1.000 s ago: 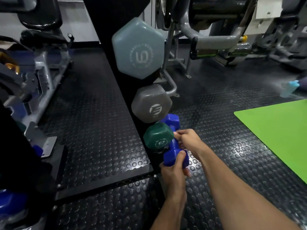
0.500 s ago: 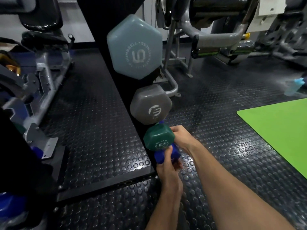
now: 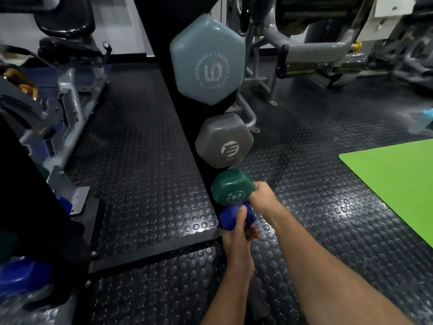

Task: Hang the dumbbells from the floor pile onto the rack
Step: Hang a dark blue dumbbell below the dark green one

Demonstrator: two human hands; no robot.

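A black upright rack (image 3: 187,109) carries a pale blue dumbbell (image 3: 207,58) marked 5 at the top, a grey dumbbell (image 3: 223,141) marked 3 below it, and a green dumbbell (image 3: 232,187) lower still. Under the green one sits a small blue dumbbell (image 3: 230,218). My left hand (image 3: 236,233) grips the near end of the blue dumbbell, thumb over its head. Behind the green dumbbell's head, my right hand (image 3: 263,197) reaches in; its fingers are hidden, so what it holds is unclear.
The floor is black studded rubber. A green mat (image 3: 393,184) lies at the right. Gym machines stand at the left (image 3: 65,95) and at the back right (image 3: 328,48). Another blue dumbbell (image 3: 21,275) lies at the lower left beside a dark frame.
The blue dumbbell has moved from beside the green one to low on the rack beneath it, its far end now hidden. Both hands went with it toward the rack.
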